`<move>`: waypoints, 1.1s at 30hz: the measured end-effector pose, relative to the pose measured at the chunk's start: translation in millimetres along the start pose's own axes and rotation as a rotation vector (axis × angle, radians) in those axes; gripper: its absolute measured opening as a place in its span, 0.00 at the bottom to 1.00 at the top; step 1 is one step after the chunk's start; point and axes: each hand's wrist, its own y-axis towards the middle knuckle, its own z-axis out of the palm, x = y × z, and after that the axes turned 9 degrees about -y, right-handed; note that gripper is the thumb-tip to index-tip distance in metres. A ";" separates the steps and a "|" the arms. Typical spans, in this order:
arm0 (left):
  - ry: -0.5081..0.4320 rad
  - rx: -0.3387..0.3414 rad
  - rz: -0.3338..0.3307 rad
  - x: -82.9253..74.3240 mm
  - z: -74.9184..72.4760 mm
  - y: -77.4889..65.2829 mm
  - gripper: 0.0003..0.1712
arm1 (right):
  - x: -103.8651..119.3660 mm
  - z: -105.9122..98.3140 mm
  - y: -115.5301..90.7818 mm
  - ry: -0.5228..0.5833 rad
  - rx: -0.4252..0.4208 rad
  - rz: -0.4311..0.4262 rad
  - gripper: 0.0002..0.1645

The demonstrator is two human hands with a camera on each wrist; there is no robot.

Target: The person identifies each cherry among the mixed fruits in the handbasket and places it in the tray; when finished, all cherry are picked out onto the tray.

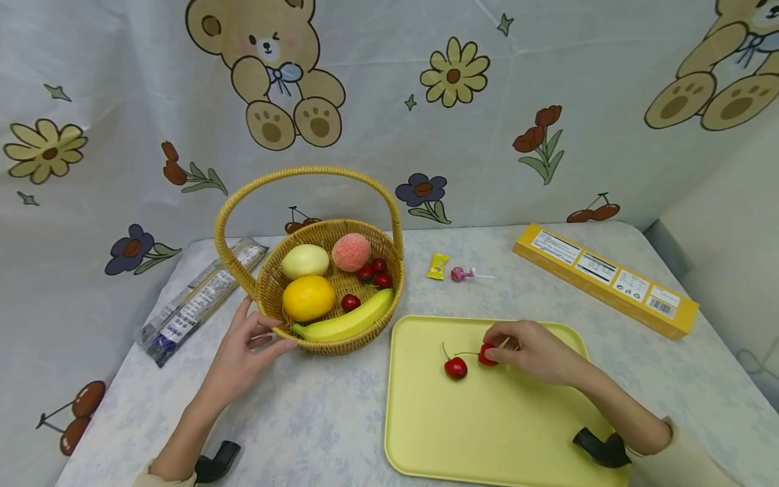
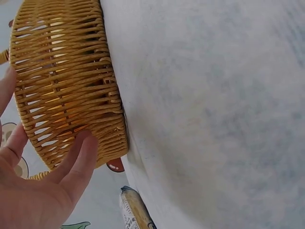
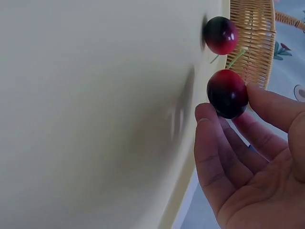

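My right hand [image 1: 535,352] pinches a red cherry [image 3: 228,94] between thumb and fingertips, just over the yellow tray [image 1: 462,433]. A second cherry [image 1: 455,368] with a stem lies on the tray to the left of it. My left hand [image 1: 246,345] touches the near left side of the wicker basket [image 2: 66,81], fingers fairly straight against the weave. Inside the basket are a banana [image 1: 347,321], a yellow lemon [image 1: 308,298], a pale green fruit [image 1: 305,262], a pink peach [image 1: 351,252] and several cherries [image 1: 351,302].
A yellow-wrapped candy [image 1: 437,266] and a lollipop [image 1: 460,274] lie behind the tray. An orange-yellow box [image 1: 605,281] sits at the back right. Left of the basket is a long plastic package [image 1: 201,297]. The basket's tall handle [image 1: 307,170] arches upward.
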 end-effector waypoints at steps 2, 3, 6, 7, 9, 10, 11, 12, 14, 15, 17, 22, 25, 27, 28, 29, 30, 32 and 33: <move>0.005 -0.008 0.009 0.2 0.2 0.0 0.17 | -2.4 0.7 -2.0 0.003 0.001 -0.002 0.09; 0.006 -0.011 0.011 0.2 0.4 -0.1 0.17 | -3.6 1.1 -2.9 0.001 -0.001 0.000 0.09; 0.000 -0.023 0.015 0.2 1.8 -1.4 0.17 | -6.6 1.8 -4.8 -0.015 -0.005 0.002 0.09; -0.005 -0.027 0.014 0.0 2.4 -2.0 0.17 | -7.4 2.1 -5.2 -0.018 -0.006 0.000 0.09; -0.014 -0.033 0.015 -0.6 3.7 -3.1 0.17 | -8.8 2.5 -6.1 -0.025 -0.006 -0.001 0.10; -0.017 -0.036 0.014 -0.9 4.3 -3.7 0.18 | -9.2 2.5 -6.5 -0.028 -0.006 -0.002 0.10; -0.019 -0.038 0.014 -1.1 4.8 -4.2 0.18 | -9.5 2.5 -6.8 -0.030 -0.004 -0.003 0.10; -0.019 -0.040 0.012 -1.3 5.3 -4.7 0.18 | -9.5 2.3 -7.2 -0.034 -0.003 -0.003 0.10; -0.015 -0.041 0.003 -1.9 6.0 -5.6 0.19 | -8.9 1.4 -7.6 -0.048 -0.003 0.002 0.11; -0.012 -0.042 -0.003 -2.3 6.2 -6.1 0.20 | -8.4 0.8 -7.7 -0.058 -0.009 0.005 0.11; 0.010 -0.047 -0.017 -4.0 6.2 -7.3 0.21 | -6.6 -0.6 -7.6 -0.076 -0.033 0.017 0.12; 0.153 -0.113 0.007 -8.3 6.5 -11.2 0.24 | 0.9 -3.3 -3.8 -0.096 -0.141 0.026 0.11; 0.245 -0.164 0.066 -8.7 7.2 -11.8 0.22 | 8.5 -3.9 1.6 -0.093 -0.197 0.013 0.09; 0.286 -0.176 0.106 -8.7 7.1 -11.2 0.20 | 14.8 -3.2 7.4 -0.083 -0.232 0.003 0.09; 0.303 -0.177 0.121 -8.7 6.9 -10.9 0.18 | 18.1 -2.7 11.0 -0.077 -0.247 -0.005 0.09; 0.314 -0.174 0.132 -8.7 6.6 -10.4 0.17 | 21.7 -2.1 15.0 -0.072 -0.260 -0.015 0.10; 0.320 -0.167 0.139 -8.7 6.2 -9.8 0.16 | 25.5 -1.2 19.4 -0.061 -0.274 -0.022 0.10; 0.316 -0.152 0.137 -8.8 5.5 -9.0 0.14 | 33.9 0.0 29.6 -0.038 -0.304 -0.041 0.11; 0.304 -0.145 0.130 -8.8 5.3 -8.6 0.14 | 38.5 0.3 35.1 -0.026 -0.316 -0.051 0.11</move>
